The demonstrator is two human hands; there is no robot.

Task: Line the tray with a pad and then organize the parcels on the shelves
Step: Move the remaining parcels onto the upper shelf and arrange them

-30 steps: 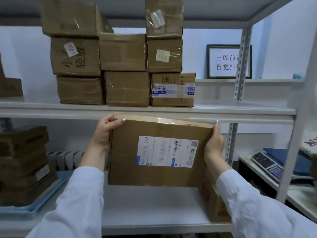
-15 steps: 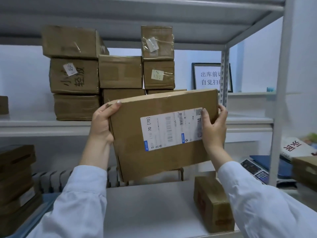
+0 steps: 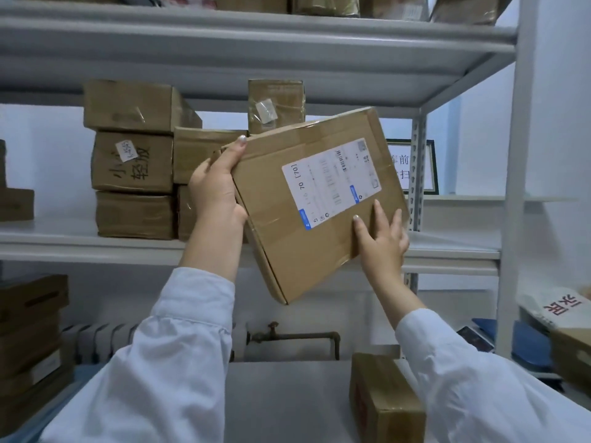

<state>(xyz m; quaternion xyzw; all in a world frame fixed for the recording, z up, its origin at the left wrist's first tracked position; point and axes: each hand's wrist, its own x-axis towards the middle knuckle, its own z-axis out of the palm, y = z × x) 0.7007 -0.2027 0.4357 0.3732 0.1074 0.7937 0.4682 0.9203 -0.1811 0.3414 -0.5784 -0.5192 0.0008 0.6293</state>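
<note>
Presently the flat cardboard parcel (image 3: 313, 203) is held in the air in front of the middle shelf (image 3: 64, 244), tilted with its right end high and its near left corner low. It touches no shelf. Its white shipping label (image 3: 332, 183) faces the camera.

Left hand (image 3: 217, 190): grips the parcel's upper left edge. One digit lies straight along the corner and the rest wrap behind the board.

Right hand (image 3: 380, 241): fingers straight and spread, laid flat against the front face at the lower right edge. The thumb is out of sight, so a pinch cannot be confirmed. Both forearms are in white sleeves (image 3: 179, 362).

Middle shelf, far left: stacked brown cartons (image 3: 132, 161) in columns, one with handwritten characters, partly hidden behind the held parcel.

Upper shelf (image 3: 256, 33): more parcels, only their bases in view.

Lower shelf (image 3: 281, 401): a small carton (image 3: 383, 401) stands near the right, below the held parcel and apart from it. A dark pile of boxes (image 3: 32, 330) sits at the left.

Behind the rack: a radiator (image 3: 96, 343) and a rusty pipe with tap (image 3: 294, 337). A framed notice (image 3: 428, 164) stands to the far right, behind the upright (image 3: 511, 219).
</note>
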